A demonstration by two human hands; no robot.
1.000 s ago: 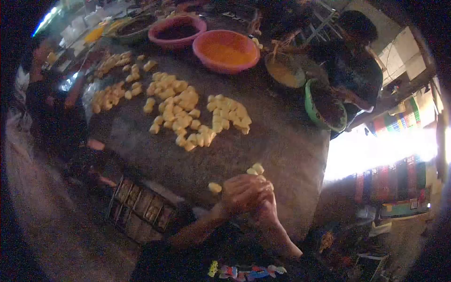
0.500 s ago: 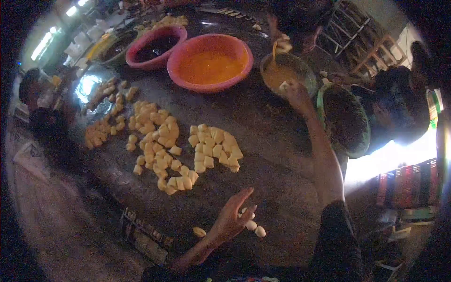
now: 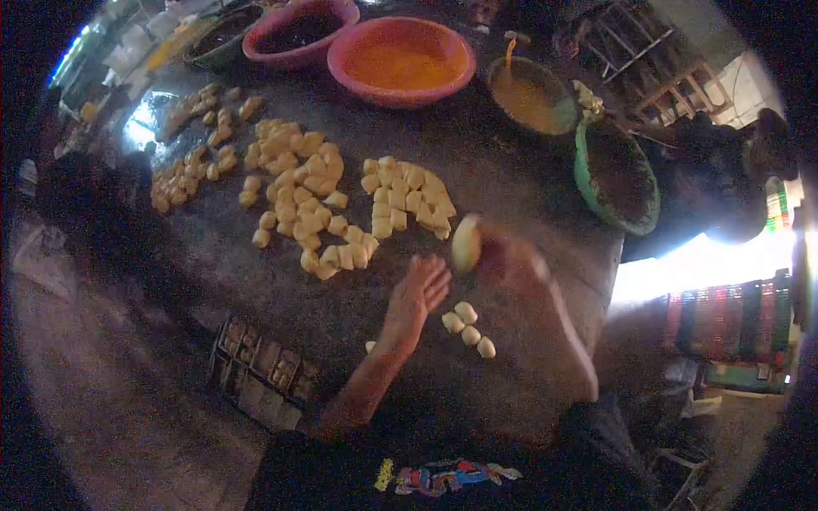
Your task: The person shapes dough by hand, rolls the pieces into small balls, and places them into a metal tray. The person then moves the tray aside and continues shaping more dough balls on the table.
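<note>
My right hand [image 3: 511,255] holds a pale flattened dough piece [image 3: 466,243] above the dark round table [image 3: 511,196]. My left hand [image 3: 415,300] is open, palm up, just left of it, holding nothing. Three small dough balls [image 3: 468,328] lie on the table below my right hand, and another small piece [image 3: 370,347] sits by my left wrist. Several yellow dough pieces lie in heaps [image 3: 307,200] farther out, with a second heap [image 3: 407,196] nearer my right hand.
At the far edge stand an orange-filled pink basin [image 3: 400,60], a pink basin of dark filling [image 3: 298,34], a bowl of yellow batter [image 3: 528,98] and a green bowl [image 3: 613,175]. A person sits at the right [image 3: 724,179]. A crate [image 3: 256,375] lies below the table.
My right hand came back from the batter bowl and now holds a dough piece near my left hand. My left hand lifted off the small balls and turned palm up.
</note>
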